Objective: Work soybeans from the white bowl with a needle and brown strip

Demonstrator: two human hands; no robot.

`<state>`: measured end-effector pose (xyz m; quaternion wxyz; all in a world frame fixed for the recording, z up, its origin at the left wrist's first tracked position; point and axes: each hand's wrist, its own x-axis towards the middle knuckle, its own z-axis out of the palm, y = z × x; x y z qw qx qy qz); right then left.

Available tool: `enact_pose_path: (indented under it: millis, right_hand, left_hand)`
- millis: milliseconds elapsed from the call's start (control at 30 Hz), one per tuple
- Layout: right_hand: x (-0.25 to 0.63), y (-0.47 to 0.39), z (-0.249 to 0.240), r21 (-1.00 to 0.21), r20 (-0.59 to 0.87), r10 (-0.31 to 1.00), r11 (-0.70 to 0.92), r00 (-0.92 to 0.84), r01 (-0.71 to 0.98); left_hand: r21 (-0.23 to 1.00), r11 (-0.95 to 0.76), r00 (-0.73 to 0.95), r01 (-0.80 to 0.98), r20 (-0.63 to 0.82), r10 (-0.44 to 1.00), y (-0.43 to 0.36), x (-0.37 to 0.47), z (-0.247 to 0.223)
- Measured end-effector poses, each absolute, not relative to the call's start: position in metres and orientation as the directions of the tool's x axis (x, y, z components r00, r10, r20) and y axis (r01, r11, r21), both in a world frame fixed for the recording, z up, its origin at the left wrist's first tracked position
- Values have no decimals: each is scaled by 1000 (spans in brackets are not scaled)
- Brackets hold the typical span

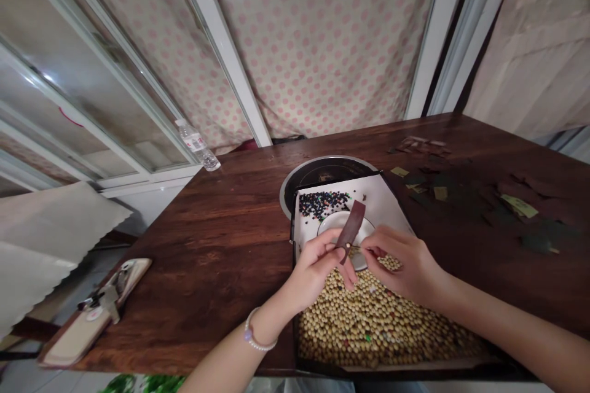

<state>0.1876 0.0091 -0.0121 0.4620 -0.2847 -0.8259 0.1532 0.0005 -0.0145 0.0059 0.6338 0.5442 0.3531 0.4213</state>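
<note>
My left hand (318,264) pinches a dark brown, leather-like strip (353,223) near its lower end, and the strip slants up to the right. A small pale bead (348,246) sits at that lower end. Close by on the right, my right hand (401,258) has thumb and forefinger closed on a thin thread-like piece that runs to the bead; its kind is too fine to make out. Beneath both hands is a white dish (329,221), partly hidden. It stands in a black-edged tray (391,196) with many pale beads (369,319) and a patch of dark beads (318,204).
A round black inset (295,178) lies behind the tray. Brown, green and yellow pieces (519,204) are scattered on the wooden table (221,239) at right. A plastic bottle (198,146) is by the window, and a board with metal clips (108,301) at the left edge.
</note>
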Motion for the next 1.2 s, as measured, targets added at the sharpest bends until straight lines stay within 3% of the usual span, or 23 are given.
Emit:
enact_pose_path:
  millis: [100, 233, 367, 500, 600, 1200]
  right_hand:
    - [189, 10, -12, -516, 691, 632, 772, -352, 373]
    - [189, 10, -12, -513, 670, 609, 793, -425, 330]
    - [188, 10, -12, -518, 688, 639, 765, -345, 383]
    - [187, 9, -12, -504, 679, 603, 798, -419, 331]
    - [188, 9, -11, -508, 688, 634, 769, -354, 388]
    - [188, 8, -12, -499, 693, 589, 808, -415, 314]
  left_hand:
    - [990, 48, 396, -133, 8, 918, -15, 1, 6]
    - [991, 55, 398, -120, -3, 917, -15, 2, 7]
    - [992, 44, 405, -117, 7, 914, -15, 2, 7]
    - [993, 41, 409, -107, 6, 913, -15, 2, 7]
    - [995, 40, 405, -95, 2, 914, -15, 2, 6]
    - [1000, -22, 437, -3, 21, 899, -16, 3, 5]
